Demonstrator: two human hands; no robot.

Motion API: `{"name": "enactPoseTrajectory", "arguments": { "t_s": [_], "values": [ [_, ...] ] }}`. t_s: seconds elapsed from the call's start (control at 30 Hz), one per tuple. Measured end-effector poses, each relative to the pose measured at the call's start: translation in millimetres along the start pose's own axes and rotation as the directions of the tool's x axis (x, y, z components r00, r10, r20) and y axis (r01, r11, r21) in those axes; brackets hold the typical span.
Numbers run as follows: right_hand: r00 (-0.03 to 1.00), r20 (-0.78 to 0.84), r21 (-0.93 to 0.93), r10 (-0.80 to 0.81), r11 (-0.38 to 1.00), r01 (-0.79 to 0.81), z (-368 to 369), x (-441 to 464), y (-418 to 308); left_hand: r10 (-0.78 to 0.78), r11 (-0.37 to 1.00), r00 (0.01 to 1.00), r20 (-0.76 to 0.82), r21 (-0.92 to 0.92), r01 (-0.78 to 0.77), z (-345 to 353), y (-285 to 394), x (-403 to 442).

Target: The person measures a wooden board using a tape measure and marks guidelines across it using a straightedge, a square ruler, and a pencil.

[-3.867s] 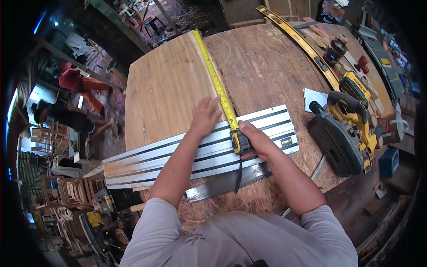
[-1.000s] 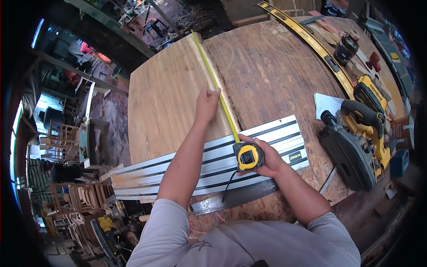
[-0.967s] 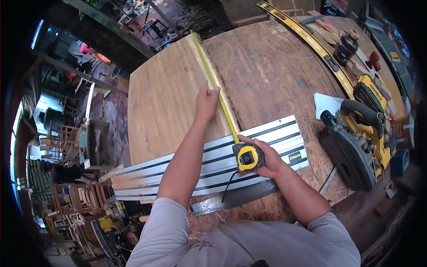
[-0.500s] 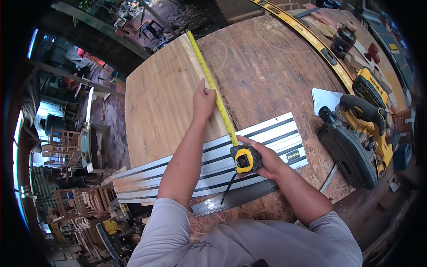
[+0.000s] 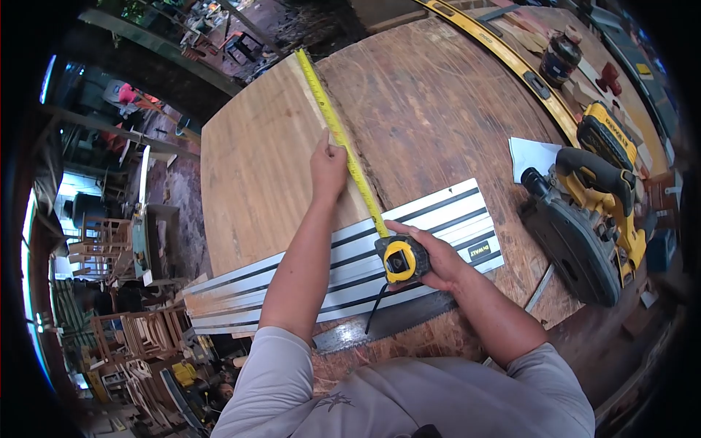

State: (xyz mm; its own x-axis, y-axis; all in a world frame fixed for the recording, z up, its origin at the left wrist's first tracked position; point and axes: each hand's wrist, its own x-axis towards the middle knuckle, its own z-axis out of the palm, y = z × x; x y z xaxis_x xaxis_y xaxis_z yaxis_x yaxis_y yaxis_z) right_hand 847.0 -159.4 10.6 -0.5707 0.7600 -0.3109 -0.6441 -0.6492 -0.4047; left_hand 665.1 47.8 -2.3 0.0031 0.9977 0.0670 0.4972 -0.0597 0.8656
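Note:
My right hand (image 5: 438,260) is wrapped round a yellow and black tape measure (image 5: 406,261) above a silver track-saw guide rail (image 5: 350,274). Its yellow blade (image 5: 337,130) is pulled out along the right edge of a wide wooden board (image 5: 255,153), reaching the board's far corner. About midway along, my left hand (image 5: 328,171) is closed at the blade's left edge, with thumb and forefinger against it. The rail lies across the near end of the board. A black strap hangs from the tape's case.
A yellow and black cordless track saw (image 5: 584,219) stands at the right, beside folded white paper (image 5: 533,157). Behind lie a long yellow spirit level (image 5: 504,55) and a dark jar (image 5: 561,60). A handsaw blade (image 5: 380,325) lies on the worn plywood tabletop (image 5: 423,109) near my body.
The view has shifted slightly, so the board and tape sit a little further left. Both hands keep the same hold, and the tape's extended length looks unchanged.

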Motion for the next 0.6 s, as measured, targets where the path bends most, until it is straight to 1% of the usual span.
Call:
{"name": "enactPoseTrajectory", "arguments": {
  "t_s": [0.07,0.2,0.27,0.3,0.37,0.5,0.57,0.6],
  "values": [
    [1.0,0.0,-0.003,0.001,1.0,-0.001,-0.5,0.0,0.8,-0.004,1.0,1.0,-0.009,-0.03,0.004,-0.8,2.0,-2.0],
    [1.0,-0.019,0.064,0.02,0.998,-0.018,-0.2,-1.5,-0.1,0.009,0.998,1.0,-0.001,-0.06,-0.009,-1.4,-3.3,-0.6],
    [0.999,-0.033,0.087,0.027,0.996,-0.024,-0.4,-2.5,-1.1,0.045,0.973,0.993,0.107,0.223,-0.068,-7.1,13.2,-7.3],
    [0.999,-0.038,0.108,0.028,0.994,-0.024,-0.6,-3.0,-1.8,0.042,0.973,0.993,0.108,0.221,-0.065,-8.7,16.1,-10.4],
    [0.999,-0.042,0.129,0.031,0.991,-0.025,-3.0,-2.7,-2.5,-0.04,0.944,0.988,0.149,0.33,-0.011,-10.9,17.5,-15.9],
    [0.997,-0.047,0.172,0.065,0.984,-0.056,-3.9,-1.6,-3.2,-0.082,0.959,0.983,0.164,0.28,0.033,-8.1,7.6,-23.8],
    [0.995,-0.057,0.197,0.085,0.978,-0.072,-3.7,-0.9,-3.6,-0.112,0.935,0.983,0.147,0.35,0.054,-7.6,11.7,-25.3],
    [0.995,-0.055,0.192,0.087,0.979,-0.075,-3.8,-0.6,-4.0,-0.111,0.936,0.984,0.141,0.348,0.056,-7.6,14.2,-25.9]
  ]
}}
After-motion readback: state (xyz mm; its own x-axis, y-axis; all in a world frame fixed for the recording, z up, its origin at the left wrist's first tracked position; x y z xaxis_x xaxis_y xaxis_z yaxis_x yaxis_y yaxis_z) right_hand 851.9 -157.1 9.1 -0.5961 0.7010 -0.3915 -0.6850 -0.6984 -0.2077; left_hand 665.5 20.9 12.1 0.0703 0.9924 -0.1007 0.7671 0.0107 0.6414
